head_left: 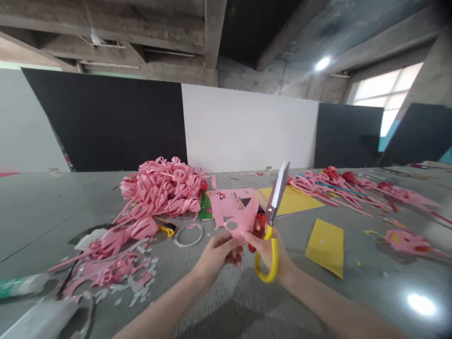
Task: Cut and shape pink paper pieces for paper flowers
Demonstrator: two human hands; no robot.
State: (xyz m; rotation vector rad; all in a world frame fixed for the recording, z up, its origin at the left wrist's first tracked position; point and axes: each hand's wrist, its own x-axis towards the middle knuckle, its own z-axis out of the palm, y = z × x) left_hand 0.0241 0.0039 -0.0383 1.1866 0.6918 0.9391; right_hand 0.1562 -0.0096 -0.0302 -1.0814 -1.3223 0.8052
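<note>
My left hand (221,250) is closed, pinching the lower edge of a piece of pink paper (246,219) that has a round hole in it. Beside it, my right hand (270,249) also pinches the paper between thumb and finger. Scissors (277,197) with yellow handles hang on that right hand, blades pointing up and seemingly closed. Something red (260,230) shows behind the right fingers; its kind I cannot tell. Beyond the hands lie a printed pink sheet (233,201) and a large yellow sheet (296,200).
A big heap of pink paper strips (162,186) lies left, near a yellow box cutter (165,227) and a roll of tape (189,234). Paper scraps (141,282) cover the near left. Right are a yellow paper piece (325,247) and pink paper flowers (406,241). Upright panels (250,127) stand behind.
</note>
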